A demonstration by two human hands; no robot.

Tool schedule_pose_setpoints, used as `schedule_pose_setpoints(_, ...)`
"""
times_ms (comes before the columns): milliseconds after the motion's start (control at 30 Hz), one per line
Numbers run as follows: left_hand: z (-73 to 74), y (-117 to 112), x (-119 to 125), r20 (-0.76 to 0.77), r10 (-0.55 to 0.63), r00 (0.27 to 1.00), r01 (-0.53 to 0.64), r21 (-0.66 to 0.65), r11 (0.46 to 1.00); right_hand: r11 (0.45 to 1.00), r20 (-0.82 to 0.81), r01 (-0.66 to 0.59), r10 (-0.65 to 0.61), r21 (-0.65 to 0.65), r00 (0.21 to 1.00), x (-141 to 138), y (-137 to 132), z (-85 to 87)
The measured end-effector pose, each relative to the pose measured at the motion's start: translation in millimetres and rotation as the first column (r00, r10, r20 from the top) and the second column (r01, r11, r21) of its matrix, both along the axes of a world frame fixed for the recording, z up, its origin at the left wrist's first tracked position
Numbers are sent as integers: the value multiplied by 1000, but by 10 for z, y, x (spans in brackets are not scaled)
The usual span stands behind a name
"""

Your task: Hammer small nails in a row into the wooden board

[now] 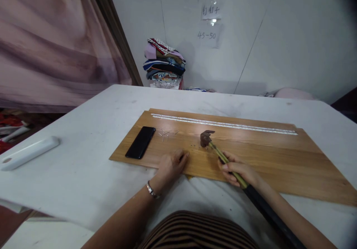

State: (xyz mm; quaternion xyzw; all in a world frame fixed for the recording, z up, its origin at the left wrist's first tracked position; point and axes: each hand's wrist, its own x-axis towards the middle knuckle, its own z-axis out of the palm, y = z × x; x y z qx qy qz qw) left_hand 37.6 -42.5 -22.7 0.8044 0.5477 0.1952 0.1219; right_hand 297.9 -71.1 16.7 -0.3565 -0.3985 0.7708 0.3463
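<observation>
A long wooden board (264,159) lies on the white table (83,156). My right hand (238,171) grips the handle of a hammer (220,154) whose dark head rests on the board near its middle. My left hand (171,165) lies on the board's near edge with fingers curled down, nothing visible in it. Several small nails (166,134) lie loose on the board beyond my left hand, next to a black phone (140,142). A pale strip (223,123) runs along the board's far side.
A white oblong object (28,152) lies at the table's left edge. Folded clothes (164,65) are stacked against the white wall behind the table. A pink curtain (52,44) hangs at the left.
</observation>
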Motion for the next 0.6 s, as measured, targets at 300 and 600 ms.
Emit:
schedule_pose_setpoints(300,-1,-7,-4,3,-5,1000,5,-16,1000,1000,10,0,0,4,1000,-21,16,-54)
schedule_pose_setpoints(600,19,-9,1,8,-5,1000,5,-17,1000,1000,44,8,-8,4,999,-2,4,8)
